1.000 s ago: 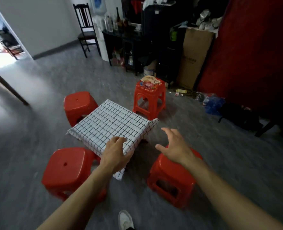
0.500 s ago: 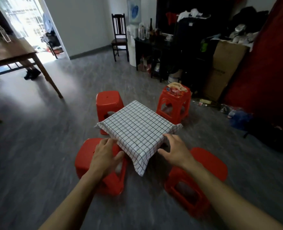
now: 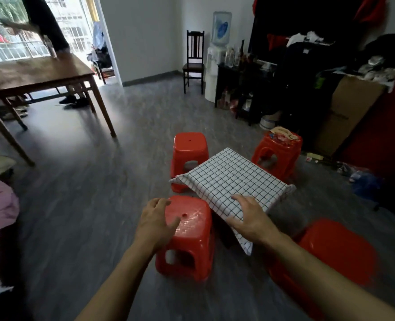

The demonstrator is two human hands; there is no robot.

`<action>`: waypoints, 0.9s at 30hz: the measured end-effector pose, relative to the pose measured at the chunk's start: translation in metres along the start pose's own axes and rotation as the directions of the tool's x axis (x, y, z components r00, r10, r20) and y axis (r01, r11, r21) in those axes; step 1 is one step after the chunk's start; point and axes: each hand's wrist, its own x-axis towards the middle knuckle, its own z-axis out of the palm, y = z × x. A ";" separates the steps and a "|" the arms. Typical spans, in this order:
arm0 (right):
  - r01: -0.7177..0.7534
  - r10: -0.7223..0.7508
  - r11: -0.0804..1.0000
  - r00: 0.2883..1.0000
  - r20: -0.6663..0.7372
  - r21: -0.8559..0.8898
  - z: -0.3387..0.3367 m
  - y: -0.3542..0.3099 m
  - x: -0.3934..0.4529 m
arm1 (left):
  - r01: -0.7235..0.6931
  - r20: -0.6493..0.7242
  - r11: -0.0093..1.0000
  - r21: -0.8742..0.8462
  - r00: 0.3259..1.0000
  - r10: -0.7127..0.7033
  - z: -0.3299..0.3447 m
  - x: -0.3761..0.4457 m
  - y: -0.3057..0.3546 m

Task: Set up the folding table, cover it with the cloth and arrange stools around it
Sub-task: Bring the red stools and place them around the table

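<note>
Cloth (image 3: 232,179), checked, covers the small table among four red stools, its near corner hanging past the edge. Right hand (image 3: 252,220) presses it flat, fingers spread; left hand (image 3: 156,222) rests relaxed on the nearest stool (image 3: 189,230). Bare floor (image 3: 87,193) lies open leftward; a wooden table (image 3: 34,72) stands well apart.
</note>
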 end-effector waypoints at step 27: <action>-0.093 0.091 0.995 0.994 0.053 0.022 0.150 -0.218 0.322 | 0.013 0.200 1.000 0.021 0.980 -0.017 -0.105 0.269 -0.255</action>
